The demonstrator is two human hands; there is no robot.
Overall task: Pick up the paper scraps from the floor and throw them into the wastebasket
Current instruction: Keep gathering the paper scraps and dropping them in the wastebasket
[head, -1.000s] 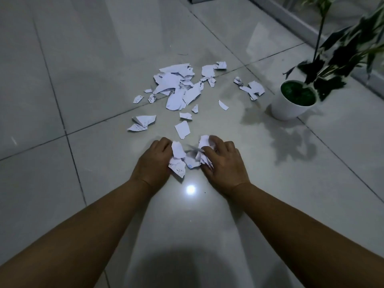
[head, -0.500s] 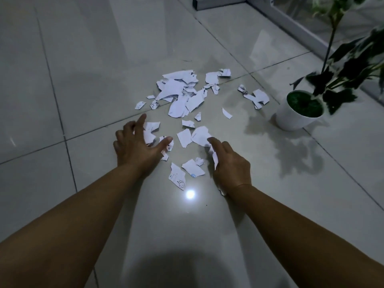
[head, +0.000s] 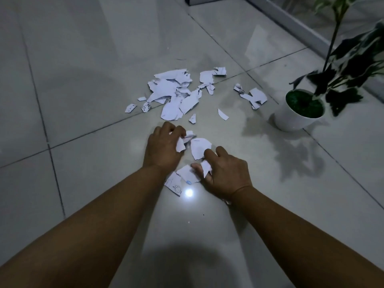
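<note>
So, head view only. Paper scraps [head: 175,94] are torn sheet bits: near weightless, limp, flat on glossy floor tile [head: 83,59]. I'd guess they are hard to lift by an edge, so better to rake them together and pinch the bunch.

Left hand [head: 163,147] is curled, fingers closed around a few crumpled scraps. Right hand [head: 225,173] has a scrap pinched at the fingertips and presses on others under the palm. Loose pieces lie between and just below both hands. The main heap sits farther out, beyond the left hand; a small cluster [head: 252,96] lies near the white plant pot [head: 291,119]. Wastebasket is not in view.
</note>
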